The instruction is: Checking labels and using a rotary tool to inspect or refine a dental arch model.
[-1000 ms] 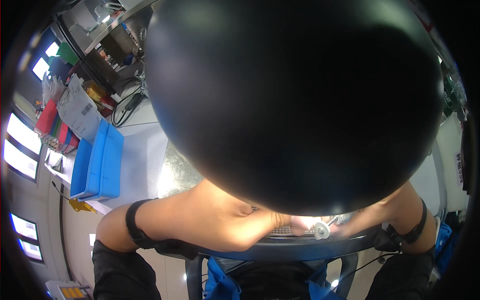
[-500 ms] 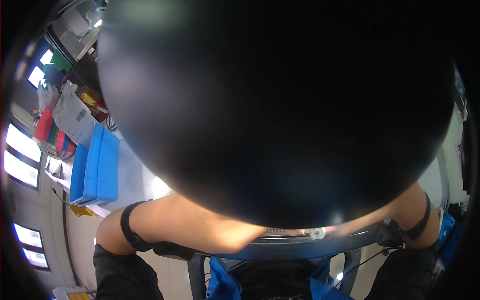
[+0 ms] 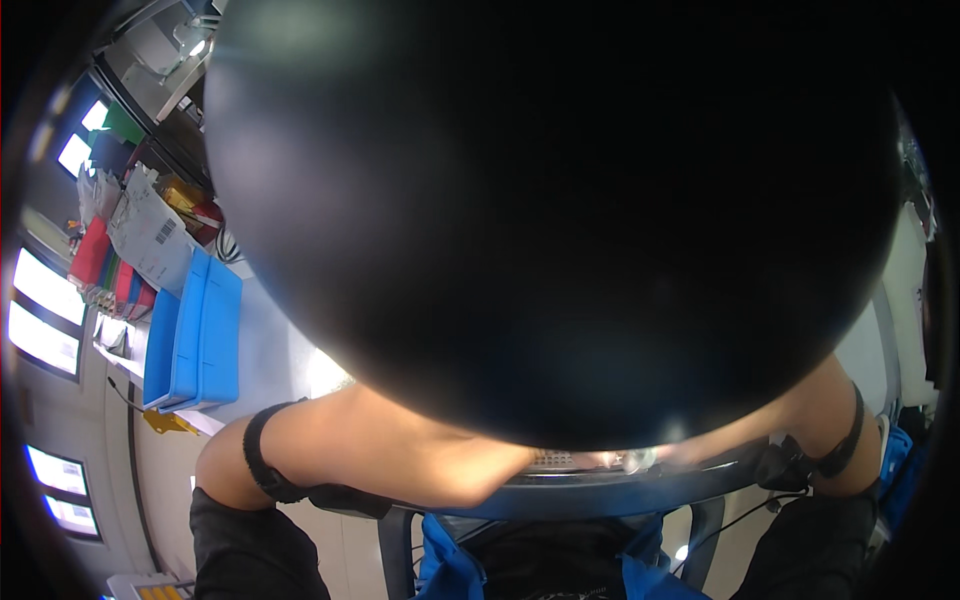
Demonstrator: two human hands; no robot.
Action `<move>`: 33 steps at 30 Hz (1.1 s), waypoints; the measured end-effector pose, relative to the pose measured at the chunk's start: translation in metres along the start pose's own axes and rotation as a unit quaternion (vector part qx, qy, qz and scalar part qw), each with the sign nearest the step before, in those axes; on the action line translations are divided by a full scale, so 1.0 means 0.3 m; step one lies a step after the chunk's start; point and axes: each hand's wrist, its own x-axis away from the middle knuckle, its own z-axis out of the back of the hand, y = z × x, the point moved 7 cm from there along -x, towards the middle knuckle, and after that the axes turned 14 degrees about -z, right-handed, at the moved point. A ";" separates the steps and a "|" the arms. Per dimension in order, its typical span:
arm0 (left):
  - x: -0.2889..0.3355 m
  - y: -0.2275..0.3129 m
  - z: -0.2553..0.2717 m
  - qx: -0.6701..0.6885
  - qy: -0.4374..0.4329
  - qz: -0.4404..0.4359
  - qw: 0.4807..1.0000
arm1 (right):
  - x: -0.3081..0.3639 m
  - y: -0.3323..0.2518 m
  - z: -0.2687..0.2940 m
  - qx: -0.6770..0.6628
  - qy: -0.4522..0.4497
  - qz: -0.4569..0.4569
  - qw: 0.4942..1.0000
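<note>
Your view's mostly blocked: big black rounded shape [image 3: 560, 220] right over the work, only its lower edge leaves your hands partly showing. Left hand [image 3: 470, 472] comes in from the left, fingers mostly under the shape, can't tell how far open that grip is or what it has hold of. Right hand [image 3: 715, 443] reaches in from the other side, blurred and cut off the same way, can't call that grip either. Small whitish piece [image 3: 638, 460] sits between the two, at the right hand's fingertip end, just above the dark curved bar [image 3: 610, 496]; blur hides which hand bears it. Perforated strip [image 3: 553, 459] lies just beside it, toward your left hand. Black bands on both your forearms, dark sleeves below.

Labels: white printed package [image 3: 150, 235] on the far left carries a barcode and fine print, too small to read. Red folders [image 3: 90, 250] stand beside it. Blue plastic container [image 3: 215, 330] is nearer you, by the pale tabletop [image 3: 268, 345]. Pale lettering on the black cloth [image 3: 540, 560] at your lap, too small to make out
</note>
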 end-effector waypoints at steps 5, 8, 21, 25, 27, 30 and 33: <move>0.005 0.006 0.008 0.016 0.028 0.000 0.999 | 0.006 0.041 -0.035 -0.068 -0.017 -0.011 0.998; -0.001 0.008 0.010 0.014 0.031 -0.006 0.999 | -0.002 0.040 -0.035 -0.071 -0.023 -0.015 0.997; 0.011 0.003 0.008 -0.010 0.030 -0.044 0.999 | 0.008 0.048 -0.039 -0.078 -0.033 -0.034 0.996; 0.013 0.007 0.001 0.032 0.038 -0.006 0.999 | 0.014 0.056 -0.027 -0.069 -0.031 -0.039 0.996; 0.010 0.014 0.008 0.010 0.038 -0.012 0.999 | 0.003 0.074 -0.034 -0.064 -0.037 -0.048 0.996; -0.003 0.025 0.012 -0.010 0.048 -0.023 0.999 | -0.035 0.062 -0.012 -0.045 0.010 -0.030 0.998; 0.000 0.017 0.007 0.023 0.056 -0.018 0.998 | -0.040 0.047 0.033 -0.115 0.047 -0.035 0.992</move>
